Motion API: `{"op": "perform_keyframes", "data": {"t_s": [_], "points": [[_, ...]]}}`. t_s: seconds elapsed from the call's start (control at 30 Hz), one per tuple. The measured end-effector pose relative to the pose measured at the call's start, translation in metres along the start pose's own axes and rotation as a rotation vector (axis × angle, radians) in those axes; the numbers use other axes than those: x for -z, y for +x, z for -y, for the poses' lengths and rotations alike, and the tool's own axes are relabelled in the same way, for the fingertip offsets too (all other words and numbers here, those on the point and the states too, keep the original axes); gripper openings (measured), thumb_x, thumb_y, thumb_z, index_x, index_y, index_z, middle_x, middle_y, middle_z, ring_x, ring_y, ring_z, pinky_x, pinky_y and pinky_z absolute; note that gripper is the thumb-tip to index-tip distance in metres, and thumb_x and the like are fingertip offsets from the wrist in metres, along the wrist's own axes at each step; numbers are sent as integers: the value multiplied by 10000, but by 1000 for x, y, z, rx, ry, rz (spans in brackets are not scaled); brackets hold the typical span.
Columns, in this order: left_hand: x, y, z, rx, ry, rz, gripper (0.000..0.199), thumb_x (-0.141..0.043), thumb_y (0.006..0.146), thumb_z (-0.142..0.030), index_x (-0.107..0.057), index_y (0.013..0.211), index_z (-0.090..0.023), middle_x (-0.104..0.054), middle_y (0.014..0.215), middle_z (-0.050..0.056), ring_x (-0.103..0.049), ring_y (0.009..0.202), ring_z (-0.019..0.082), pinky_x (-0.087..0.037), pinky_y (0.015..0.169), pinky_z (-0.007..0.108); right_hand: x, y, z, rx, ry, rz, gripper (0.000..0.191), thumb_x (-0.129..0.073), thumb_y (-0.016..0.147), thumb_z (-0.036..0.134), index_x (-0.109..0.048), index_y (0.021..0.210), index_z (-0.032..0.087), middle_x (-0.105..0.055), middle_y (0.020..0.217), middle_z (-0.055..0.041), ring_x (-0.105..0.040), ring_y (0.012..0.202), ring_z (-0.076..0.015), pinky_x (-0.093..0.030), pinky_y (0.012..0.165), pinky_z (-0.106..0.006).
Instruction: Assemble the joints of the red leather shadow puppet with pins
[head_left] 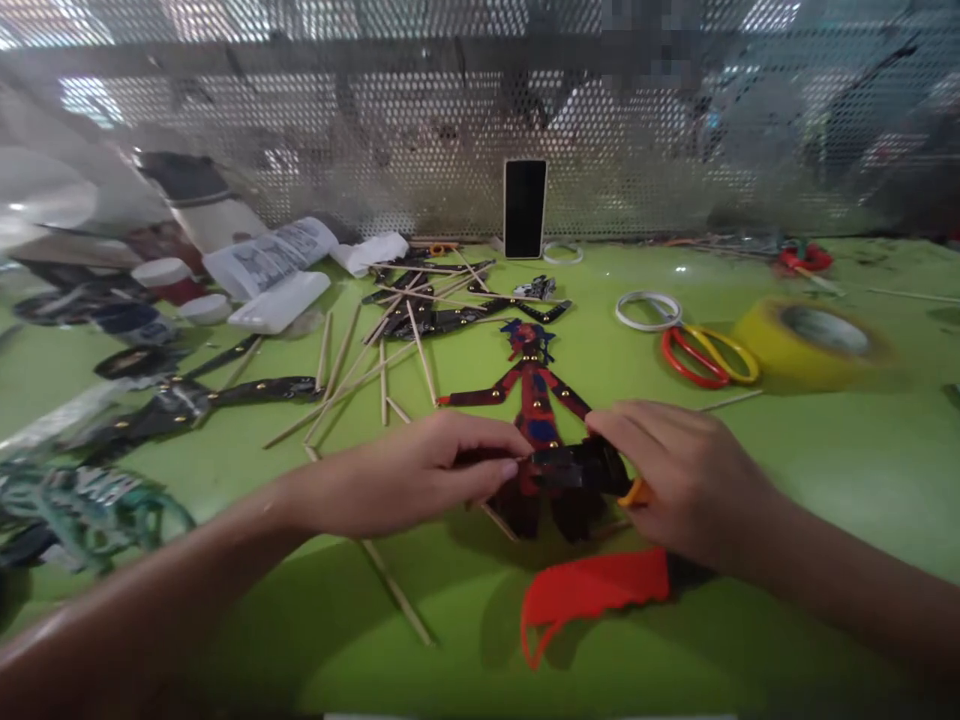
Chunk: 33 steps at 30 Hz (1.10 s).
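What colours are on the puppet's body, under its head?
The puppet's body is dark red with blue patches, shown in the head view.

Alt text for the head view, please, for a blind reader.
A person's right hand holds a black object over a jointed red-and-blue figure on a green table, the left hand at the object's left end. Thin sticks lie to the left, scissors and yellow tape to the right.

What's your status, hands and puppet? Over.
Right hand gripping black tool; left hand at its end. Jointed puppet flat, lower body partly covered. Red plastic handle lying close in front.
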<state>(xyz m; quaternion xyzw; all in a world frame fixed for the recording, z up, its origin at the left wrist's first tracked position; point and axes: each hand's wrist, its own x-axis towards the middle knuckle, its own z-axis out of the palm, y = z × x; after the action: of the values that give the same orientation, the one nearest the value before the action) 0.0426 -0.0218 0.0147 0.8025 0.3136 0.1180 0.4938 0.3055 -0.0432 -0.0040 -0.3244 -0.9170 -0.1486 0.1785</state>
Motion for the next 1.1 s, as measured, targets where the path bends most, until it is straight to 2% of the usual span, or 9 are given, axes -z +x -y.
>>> {"op": "perform_keyframes", "data": {"t_s": [0.1, 0.27, 0.47, 0.6, 0.73, 0.9, 1.1], "points": [[-3, -2, -2, -40, -1, -48, 213, -501, 988, -209, -698, 1028, -140, -716, 927, 17, -621, 831, 115, -483, 746, 182, 2, 4, 5, -4, -26, -44, 339, -455, 667, 69, -639, 951, 82, -731, 824, -146, -690, 680, -266, -500, 588, -352], [-8, -4, -4, -49, -3, -111, 189, -534, 980, -218, -705, 963, -139, -712, 853, -4, -623, 755, 87, -472, 664, 139, 2, 3, 5, -21, -70, -54, 303, -452, 681, 69, -654, 905, 96, -719, 757, -108, -665, 588, -237, -423, 503, -329], [-15, -11, 2, -125, 106, -244, 180, -548, 982, -208, -727, 979, -192, -742, 914, -20, -636, 764, 76, -476, 672, 129, 1, 2, 6, -24, -85, -41, 308, -455, 679, 66, -669, 899, 101, -713, 719, -88, -655, 556, -227, -372, 491, -330], [-17, -13, 2, -155, 188, -249, 192, -538, 990, -215, -721, 944, -181, -738, 877, -25, -628, 732, 69, -461, 649, 125, 4, 3, 7, -3, -97, -28, 319, -445, 671, 60, -674, 885, 115, -718, 722, -88, -642, 545, -223, -350, 491, -328], [-15, -13, 1, -158, 208, -238, 171, -546, 992, -229, -713, 967, -200, -730, 874, -47, -619, 721, 61, -447, 639, 119, 6, 1, 5, -14, -80, 19, 349, -455, 648, 73, -678, 908, 136, -717, 728, -72, -631, 531, -218, -307, 469, -320], [-13, -13, 6, -97, 297, -202, 262, -516, 999, -216, -619, 763, -167, -624, 677, -63, -525, 597, 50, -393, 573, 132, 4, -2, 2, -5, -52, 61, 327, -465, 653, 76, -673, 897, 138, -728, 767, -94, -622, 534, -210, -285, 468, -314], [-20, -9, 12, -171, 364, -325, 291, -503, 970, -109, -558, 687, -148, -558, 615, -53, -485, 556, 50, -360, 560, 152, 0, -4, -2, -95, 72, 180, 290, -530, 710, 87, -669, 950, 174, -713, 748, -74, -624, 636, -197, -362, 555, -285]]}}
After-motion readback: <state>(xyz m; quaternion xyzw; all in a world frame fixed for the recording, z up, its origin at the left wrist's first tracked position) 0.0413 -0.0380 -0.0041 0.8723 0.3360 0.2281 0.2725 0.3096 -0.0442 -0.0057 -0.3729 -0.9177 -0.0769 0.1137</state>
